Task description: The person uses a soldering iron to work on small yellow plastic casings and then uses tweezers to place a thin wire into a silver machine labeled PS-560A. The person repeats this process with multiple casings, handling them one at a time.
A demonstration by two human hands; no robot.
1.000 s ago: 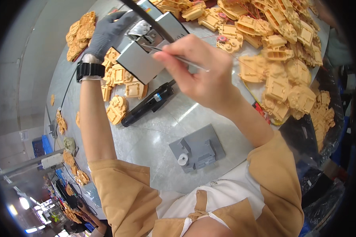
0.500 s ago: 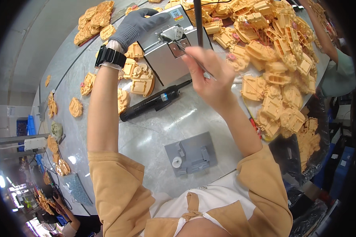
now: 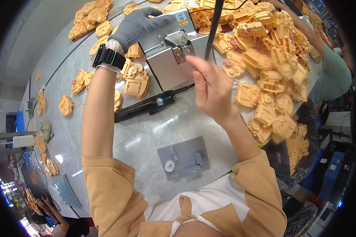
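Note:
A silver box-shaped machine [image 3: 168,73] with a small metal mechanism [image 3: 177,39] on its front stands at the far middle of the table. My left hand [image 3: 140,25], in a grey glove, lies on the machine's upper left part with its fingers stretched out. My bare right hand [image 3: 213,85] is closed around a thin silver tool [image 3: 207,82], whose kind I cannot make out. The tool's far end is at the mechanism, just in front of a small metal plate. A black electric screwdriver [image 3: 146,106] lies below the machine, between my forearms.
A grey fixture [image 3: 184,158] with a white round knob lies close to me. Many yellow plastic housings [image 3: 265,79] are heaped on the right; more [image 3: 136,81] lie on the left. A dark upright rod [image 3: 213,29] stands by the machine. Another person's arm [image 3: 304,31] reaches in at the far right.
The view has shifted slightly, so the table's things appear a little further left. My right hand has drawn back slightly from the mechanism, still holding the tool. My left hand stays on the machine.

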